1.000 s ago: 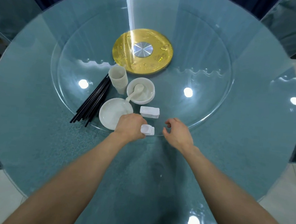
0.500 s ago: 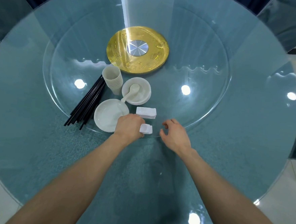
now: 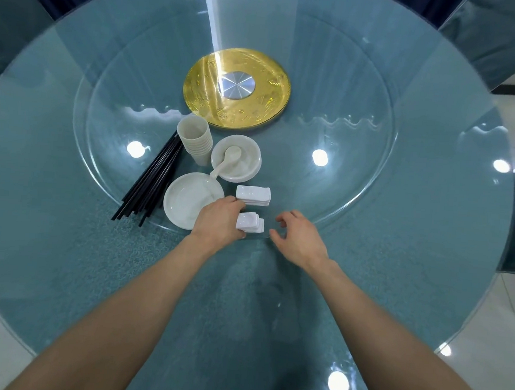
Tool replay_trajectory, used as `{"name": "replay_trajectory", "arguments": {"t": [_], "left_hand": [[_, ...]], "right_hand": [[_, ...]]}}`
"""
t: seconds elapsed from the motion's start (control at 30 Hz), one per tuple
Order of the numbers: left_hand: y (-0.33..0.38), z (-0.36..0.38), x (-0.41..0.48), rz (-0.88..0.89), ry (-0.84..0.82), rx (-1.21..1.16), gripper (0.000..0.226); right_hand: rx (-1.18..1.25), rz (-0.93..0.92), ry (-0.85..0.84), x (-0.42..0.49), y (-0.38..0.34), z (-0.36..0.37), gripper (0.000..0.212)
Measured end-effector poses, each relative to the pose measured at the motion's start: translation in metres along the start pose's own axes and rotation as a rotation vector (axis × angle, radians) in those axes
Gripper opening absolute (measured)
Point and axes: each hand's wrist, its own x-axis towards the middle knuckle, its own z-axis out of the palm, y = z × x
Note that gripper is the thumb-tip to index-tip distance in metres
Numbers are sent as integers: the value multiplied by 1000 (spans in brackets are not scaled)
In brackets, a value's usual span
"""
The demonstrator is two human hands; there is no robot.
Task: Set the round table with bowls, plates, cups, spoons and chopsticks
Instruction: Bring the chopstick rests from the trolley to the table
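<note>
Left hand (image 3: 218,219) holds small white stack (image 3: 251,223); right hand (image 3: 300,239) hovers beside.

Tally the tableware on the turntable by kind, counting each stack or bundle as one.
Cup stacks: 1
Bowl stacks: 1
Plate stacks: 1
Spoons: 1
Chopstick bundles: 1
Rest stacks: 2, the second held by the left hand
Total: 7
</note>
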Motion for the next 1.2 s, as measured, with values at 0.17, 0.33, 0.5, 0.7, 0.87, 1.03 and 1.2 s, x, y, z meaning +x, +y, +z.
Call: {"name": "replay_trajectory", "arguments": {"t": [0.17,0.33,0.5,0.7,0.87,1.03,1.2], "left_hand": [[-6,-2,-5,-5,3,23,41],[-6,-1,-7,2,10,13,40],[-5,1,-14,7,21,-3,38],[-6,3,-24,15,-1,-69,51],[-9,6,-30,-10,-18,-174,67],[-9,9,-38,-41,-47,-312,68],[-8,15,-43,-53,-21,-434,52]], "right_hand": [[-27,-14,-48,0,-8,5,56],[-25,-6,-15,5,-16,13,41],[0,41,54,8,-18,17,28],[28,63,67,10,-19,18,22],[18,27,31,4,-19,20,21],[25,13,13,-4,-18,22,28],[51,-1,-9,-10,-14,22,42]]}}
